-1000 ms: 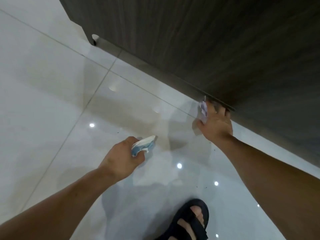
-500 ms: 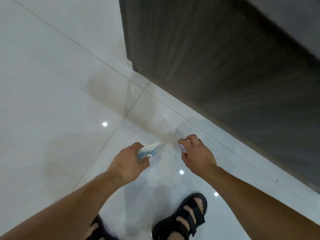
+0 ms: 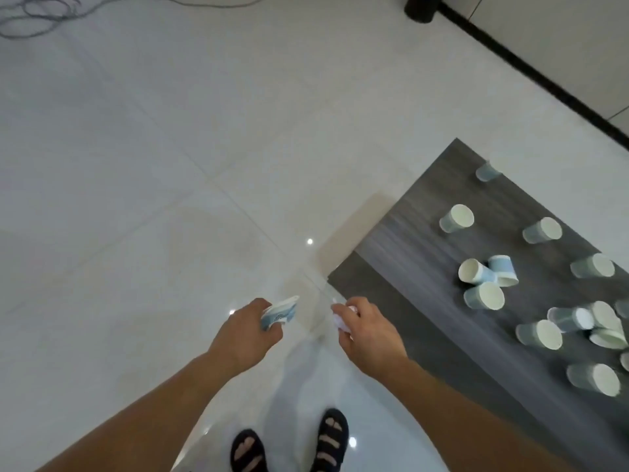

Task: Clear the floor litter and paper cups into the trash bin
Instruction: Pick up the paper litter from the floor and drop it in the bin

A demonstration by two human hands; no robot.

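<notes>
My left hand (image 3: pixel 243 333) grips a flattened blue-and-white paper cup (image 3: pixel 280 311) above the white floor. My right hand (image 3: pixel 369 330) holds a small crumpled white scrap (image 3: pixel 339 321) in its curled fingers. Both hands hover side by side just left of a dark grey wooden table (image 3: pixel 425 267). Several blue-and-white paper cups lie scattered on the table, most tipped on their sides, one (image 3: pixel 456 218) near its far edge and a cluster (image 3: pixel 485 279) in the middle. No trash bin is in view.
Glossy white floor tiles (image 3: pixel 153 199) stretch to the left and ahead. A tangle of thin cables (image 3: pixel 37 15) lies at the far left. A black base (image 3: pixel 422 8) and black skirting strip (image 3: pixel 531 68) run along the far right. My sandalled feet (image 3: pixel 289 444) stand below.
I have stood up from a crouch beside the table's dark side, so the view now looks down on the tabletop and its cups. My hands came together, still holding the cup and scrap.
</notes>
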